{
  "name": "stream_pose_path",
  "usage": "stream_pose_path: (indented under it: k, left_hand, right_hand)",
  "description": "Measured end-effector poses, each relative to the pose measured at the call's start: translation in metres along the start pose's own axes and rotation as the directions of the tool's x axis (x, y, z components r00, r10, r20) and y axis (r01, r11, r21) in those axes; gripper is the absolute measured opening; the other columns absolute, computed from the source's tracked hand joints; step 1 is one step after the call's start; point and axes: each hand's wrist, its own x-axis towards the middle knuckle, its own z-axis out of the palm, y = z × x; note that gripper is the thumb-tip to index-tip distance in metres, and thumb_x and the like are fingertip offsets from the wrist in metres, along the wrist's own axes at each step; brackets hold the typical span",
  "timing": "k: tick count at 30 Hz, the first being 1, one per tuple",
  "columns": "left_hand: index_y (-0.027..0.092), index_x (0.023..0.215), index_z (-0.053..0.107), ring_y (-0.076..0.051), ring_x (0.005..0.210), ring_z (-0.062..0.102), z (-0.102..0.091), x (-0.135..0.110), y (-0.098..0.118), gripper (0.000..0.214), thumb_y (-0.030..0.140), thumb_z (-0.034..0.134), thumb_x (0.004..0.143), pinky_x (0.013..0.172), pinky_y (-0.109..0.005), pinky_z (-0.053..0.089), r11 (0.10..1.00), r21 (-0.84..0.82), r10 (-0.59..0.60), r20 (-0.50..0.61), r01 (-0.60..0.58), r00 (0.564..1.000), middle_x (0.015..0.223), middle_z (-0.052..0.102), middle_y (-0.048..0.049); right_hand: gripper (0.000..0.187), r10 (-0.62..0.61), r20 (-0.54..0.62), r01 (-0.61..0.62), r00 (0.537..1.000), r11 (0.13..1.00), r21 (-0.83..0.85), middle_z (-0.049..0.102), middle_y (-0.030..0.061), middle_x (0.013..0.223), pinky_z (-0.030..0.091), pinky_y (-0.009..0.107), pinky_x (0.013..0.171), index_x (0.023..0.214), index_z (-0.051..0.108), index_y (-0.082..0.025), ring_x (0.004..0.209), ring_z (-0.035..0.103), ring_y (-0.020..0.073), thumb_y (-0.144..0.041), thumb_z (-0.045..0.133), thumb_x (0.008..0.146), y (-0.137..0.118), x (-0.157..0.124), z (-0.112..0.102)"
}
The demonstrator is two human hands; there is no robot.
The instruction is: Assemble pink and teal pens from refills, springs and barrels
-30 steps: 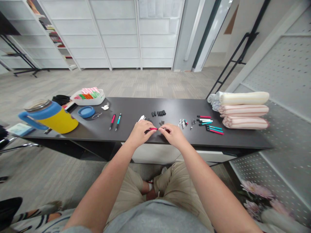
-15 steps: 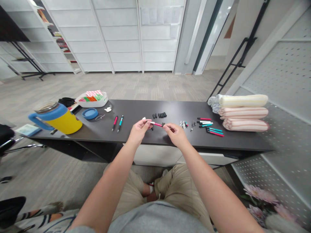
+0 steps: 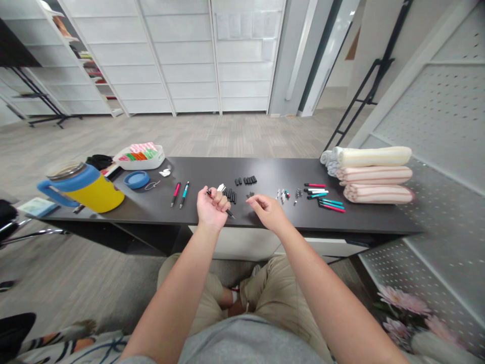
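My left hand (image 3: 212, 208) is turned palm up with its fingers curled round a pen (image 3: 230, 214). Only the pen's dark lower end and pointed tip stick out past the fingers. My right hand (image 3: 266, 206) hovers close by, thumb and fingertips pressed together; anything in them is too small to make out. Just beyond its fingertips lie small dark pieces (image 3: 250, 194). Partly behind my left hand are white sticks (image 3: 221, 187) and a row of black tubes (image 3: 232, 196). Further back sit short black pieces (image 3: 250, 180).
Red and blue pens (image 3: 180, 194) lie left. To the right are small metallic parts (image 3: 298, 193), coloured pen barrels (image 3: 326, 203) and rolled towels (image 3: 375, 174). A yellow-blue jug (image 3: 94, 189), blue lid (image 3: 137, 179) and white tray (image 3: 142, 164) stand at the left end.
My left hand has turned palm up and closed round the pen, which earlier lay stretched between both hands. My right hand has come away from it. The view has shifted slightly.
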Motion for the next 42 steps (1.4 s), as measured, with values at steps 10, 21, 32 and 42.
stream_pose_path:
  k: [10,21,32,42]
  left_hand:
    - [0.022,0.078,0.044,-0.009,0.040,0.019,-0.017,-0.006,0.019,0.035,0.051,0.046,0.099,0.039,-0.023,0.021,0.994,-0.094,-0.061,-0.005,0.060,0.998,0.053,0.020,0.0082]
    - [0.020,0.086,0.053,-0.009,0.044,0.031,-0.021,-0.007,0.023,0.035,0.052,0.049,0.099,0.042,-0.021,0.029,0.997,-0.060,-0.041,0.031,0.042,0.999,0.060,0.033,0.0062]
    - [0.017,0.112,0.072,-0.014,0.072,0.068,-0.050,0.055,0.078,0.025,0.027,0.064,0.091,0.072,-0.027,0.056,0.122,0.989,0.365,0.031,-0.080,0.930,0.091,0.070,-0.0049]
    - [0.021,0.101,0.083,-0.031,0.099,0.073,-0.065,0.073,0.090,0.025,0.036,0.068,0.089,0.088,-0.036,0.054,-0.547,0.829,0.251,0.026,0.119,0.968,0.104,0.080,-0.0124]
  right_hand:
    - [0.041,0.029,0.039,-0.029,0.999,1.000,-0.007,0.072,0.0014,0.080,0.043,0.029,0.065,0.097,0.077,-0.023,0.070,0.062,0.0183,-0.055,0.051,0.103,0.000,-0.001,-0.001]
    - [0.043,0.053,0.044,-0.052,0.998,0.998,-0.040,0.071,0.0012,0.074,0.042,0.029,0.064,0.094,0.079,-0.023,0.068,0.062,0.0182,-0.054,0.050,0.104,-0.002,-0.002,-0.001]
    - [0.046,0.047,0.050,-0.045,0.998,0.998,-0.051,0.071,0.0017,0.074,0.041,0.028,0.065,0.092,0.079,-0.021,0.067,0.062,0.0173,-0.054,0.049,0.104,-0.004,-0.001,-0.003]
    - [0.046,0.065,0.058,-0.062,0.996,0.997,-0.046,0.069,0.0006,0.072,0.040,0.029,0.064,0.091,0.078,-0.022,0.067,0.061,0.0171,-0.054,0.048,0.105,-0.003,-0.001,-0.002]
